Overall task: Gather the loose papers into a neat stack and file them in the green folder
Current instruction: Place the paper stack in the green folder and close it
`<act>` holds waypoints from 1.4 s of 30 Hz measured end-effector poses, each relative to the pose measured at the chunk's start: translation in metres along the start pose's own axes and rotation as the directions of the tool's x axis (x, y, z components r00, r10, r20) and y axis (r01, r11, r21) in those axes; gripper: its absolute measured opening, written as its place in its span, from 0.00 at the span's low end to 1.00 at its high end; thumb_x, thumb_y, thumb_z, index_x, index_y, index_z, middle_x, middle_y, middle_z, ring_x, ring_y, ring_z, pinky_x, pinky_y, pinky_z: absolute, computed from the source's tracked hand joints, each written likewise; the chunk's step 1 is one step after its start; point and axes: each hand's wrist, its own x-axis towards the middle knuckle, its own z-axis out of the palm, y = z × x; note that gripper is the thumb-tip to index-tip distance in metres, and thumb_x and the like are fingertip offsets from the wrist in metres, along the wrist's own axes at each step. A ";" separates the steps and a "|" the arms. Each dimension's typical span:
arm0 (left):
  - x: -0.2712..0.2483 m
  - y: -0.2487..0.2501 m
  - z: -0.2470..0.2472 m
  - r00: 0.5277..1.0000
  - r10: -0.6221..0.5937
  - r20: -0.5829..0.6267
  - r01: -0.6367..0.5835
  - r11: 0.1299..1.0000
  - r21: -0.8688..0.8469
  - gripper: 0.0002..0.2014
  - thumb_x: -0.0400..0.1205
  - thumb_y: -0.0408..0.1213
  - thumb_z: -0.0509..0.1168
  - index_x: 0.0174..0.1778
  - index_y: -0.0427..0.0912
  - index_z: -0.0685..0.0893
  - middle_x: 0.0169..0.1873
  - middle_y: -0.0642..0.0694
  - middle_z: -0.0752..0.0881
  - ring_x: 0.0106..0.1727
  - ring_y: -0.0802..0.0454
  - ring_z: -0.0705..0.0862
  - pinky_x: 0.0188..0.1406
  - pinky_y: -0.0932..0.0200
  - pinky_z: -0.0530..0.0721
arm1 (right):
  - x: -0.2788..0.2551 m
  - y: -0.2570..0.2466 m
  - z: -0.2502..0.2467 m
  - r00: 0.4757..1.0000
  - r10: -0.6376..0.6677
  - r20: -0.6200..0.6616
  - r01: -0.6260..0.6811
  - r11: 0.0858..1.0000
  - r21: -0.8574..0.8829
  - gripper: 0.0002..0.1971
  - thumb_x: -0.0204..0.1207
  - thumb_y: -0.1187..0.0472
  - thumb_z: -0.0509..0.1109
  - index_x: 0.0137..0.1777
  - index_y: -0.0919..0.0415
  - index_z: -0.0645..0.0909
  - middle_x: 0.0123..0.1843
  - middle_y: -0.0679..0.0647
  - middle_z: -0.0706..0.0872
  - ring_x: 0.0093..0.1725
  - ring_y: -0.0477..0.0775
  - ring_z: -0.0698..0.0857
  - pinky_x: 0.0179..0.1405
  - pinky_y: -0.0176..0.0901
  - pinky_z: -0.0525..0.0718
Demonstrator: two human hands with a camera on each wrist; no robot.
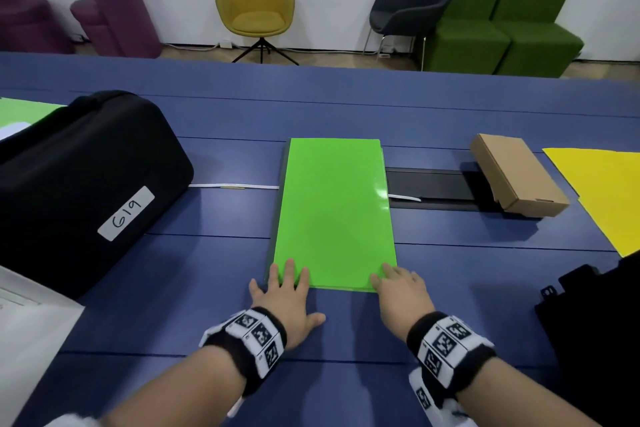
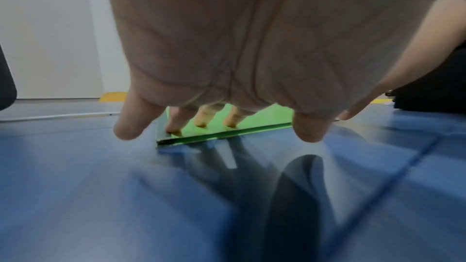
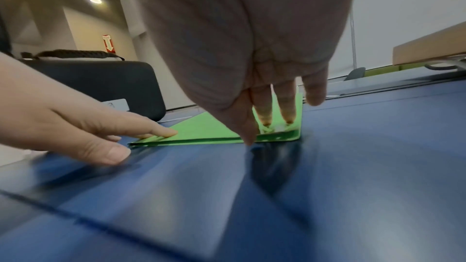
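Note:
The green folder [image 1: 334, 211] lies closed and flat on the blue table [image 1: 207, 270], its long side running away from me. My left hand [image 1: 285, 291] is spread flat, fingertips pressing the folder's near left corner [image 2: 201, 127]. My right hand [image 1: 398, 282] rests with straight fingertips on the near right corner [image 3: 277, 127]. In the right wrist view the folder [image 3: 201, 132] shows as a thin closed wedge, and the left hand [image 3: 100, 136] touches its other corner. No loose papers show; what is inside the folder is hidden.
A black case [image 1: 79, 180] labelled G19 stands at the left. A cardboard box [image 1: 519, 173] sits on a black cable tray [image 1: 433, 187] at the right, beside a yellow folder [image 1: 602, 194]. White paper [image 1: 31, 340] lies near left; a black object [image 1: 595, 322] sits near right.

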 end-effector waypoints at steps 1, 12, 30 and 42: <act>0.008 0.001 -0.005 1.000 -0.015 0.005 0.015 1.000 -0.014 0.43 0.82 0.66 0.50 0.86 0.50 0.38 0.85 0.44 0.34 0.86 0.37 0.37 0.78 0.24 0.48 | 0.007 0.000 -0.003 0.999 0.031 -0.008 -0.031 0.999 -0.016 0.24 0.78 0.68 0.56 0.73 0.54 0.72 0.74 0.57 0.71 0.74 0.63 0.70 0.73 0.56 0.66; 0.070 -0.012 -0.052 1.000 -0.005 0.001 0.005 0.996 -0.092 0.38 0.85 0.60 0.55 0.86 0.51 0.47 0.86 0.46 0.42 0.86 0.39 0.44 0.80 0.29 0.53 | 0.070 0.004 -0.028 0.996 0.088 0.013 -0.088 0.996 -0.006 0.23 0.80 0.69 0.52 0.74 0.58 0.69 0.68 0.60 0.75 0.68 0.64 0.74 0.65 0.55 0.73; 0.055 -0.019 -0.038 0.998 0.038 -0.058 -0.041 0.997 -0.058 0.34 0.85 0.60 0.52 0.85 0.59 0.47 0.86 0.46 0.42 0.86 0.40 0.42 0.79 0.30 0.60 | 0.056 0.018 -0.021 0.998 0.038 -0.053 -0.030 0.987 0.156 0.11 0.76 0.73 0.56 0.46 0.57 0.75 0.66 0.60 0.75 0.66 0.64 0.80 0.63 0.51 0.78; 0.064 -0.010 -0.047 0.999 -0.004 -0.041 0.000 0.995 -0.099 0.33 0.85 0.60 0.53 0.85 0.59 0.50 0.86 0.46 0.42 0.86 0.40 0.42 0.77 0.25 0.57 | 0.063 0.018 -0.030 0.999 0.036 -0.031 -0.033 0.995 0.092 0.16 0.77 0.72 0.55 0.60 0.61 0.77 0.64 0.58 0.79 0.64 0.63 0.80 0.62 0.52 0.75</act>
